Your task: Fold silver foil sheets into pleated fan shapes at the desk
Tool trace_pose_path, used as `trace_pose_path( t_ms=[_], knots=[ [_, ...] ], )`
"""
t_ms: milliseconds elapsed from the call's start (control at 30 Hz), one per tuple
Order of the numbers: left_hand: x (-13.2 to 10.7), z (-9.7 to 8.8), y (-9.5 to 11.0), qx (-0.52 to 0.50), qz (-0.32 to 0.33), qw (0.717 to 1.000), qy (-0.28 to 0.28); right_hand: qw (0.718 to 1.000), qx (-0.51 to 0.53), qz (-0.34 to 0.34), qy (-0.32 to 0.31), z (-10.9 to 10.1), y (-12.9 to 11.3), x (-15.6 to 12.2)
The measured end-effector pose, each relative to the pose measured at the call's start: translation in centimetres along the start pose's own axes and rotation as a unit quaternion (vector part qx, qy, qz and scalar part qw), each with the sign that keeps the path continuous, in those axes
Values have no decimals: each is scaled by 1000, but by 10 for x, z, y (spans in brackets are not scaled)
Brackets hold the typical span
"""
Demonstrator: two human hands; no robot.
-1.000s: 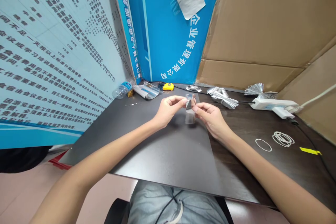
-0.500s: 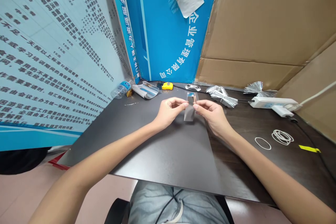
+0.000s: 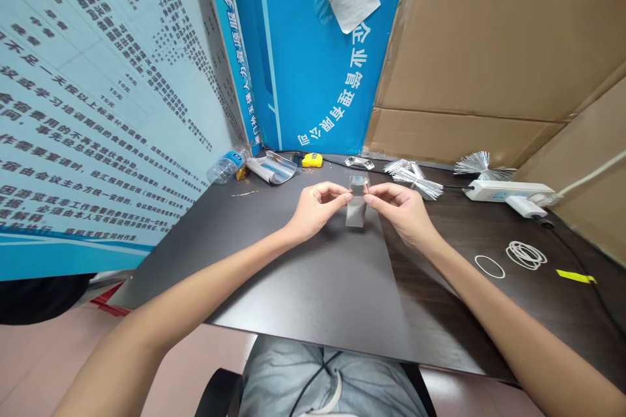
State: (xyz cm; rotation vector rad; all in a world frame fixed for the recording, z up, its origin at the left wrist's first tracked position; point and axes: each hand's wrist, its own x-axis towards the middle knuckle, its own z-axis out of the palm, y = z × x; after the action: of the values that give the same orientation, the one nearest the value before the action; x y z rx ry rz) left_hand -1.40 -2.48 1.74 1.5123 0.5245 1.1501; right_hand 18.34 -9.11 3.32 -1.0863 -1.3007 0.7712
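A small, shiny, see-through strip, looking like a piece of clear plastic film (image 3: 356,214), is stretched upright between my two hands above the dark table (image 3: 303,293). My left hand (image 3: 315,208) pinches its left edge between thumb and forefinger. At the opposite edge, the thumb and forefinger of my right hand (image 3: 401,212) are closed on the same strip. The upper part of the strip catches grey reflections. Its exact form is too small to make out.
Along the back lie a plastic bottle (image 3: 229,166), a plastic packet (image 3: 274,168), a yellow tape measure (image 3: 312,160) and bundles of silvery twist ties (image 3: 415,179). To the right are a white power strip (image 3: 511,192), white rings (image 3: 525,255) and a yellow tag (image 3: 576,276).
Both hands have shifted very slightly right with the strip. The strip has tilted a little, and the blue reflection in its upper part has turned grey.
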Motion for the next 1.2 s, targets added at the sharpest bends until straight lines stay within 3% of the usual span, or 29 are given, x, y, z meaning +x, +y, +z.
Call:
trace_pose_path(
  t_ms=[367, 767, 1200],
  knots=[
    [1, -5, 7, 33, 31, 997, -56, 1000, 1, 13, -6, -1, 2, 1],
    [1, -2, 7, 7, 19, 1000, -14, 999, 17, 48, -6, 2, 1, -1],
    [1, -1, 9, -11, 2, 1000, -28, 999, 22, 40, 2, 5, -2, -2]
  ],
)
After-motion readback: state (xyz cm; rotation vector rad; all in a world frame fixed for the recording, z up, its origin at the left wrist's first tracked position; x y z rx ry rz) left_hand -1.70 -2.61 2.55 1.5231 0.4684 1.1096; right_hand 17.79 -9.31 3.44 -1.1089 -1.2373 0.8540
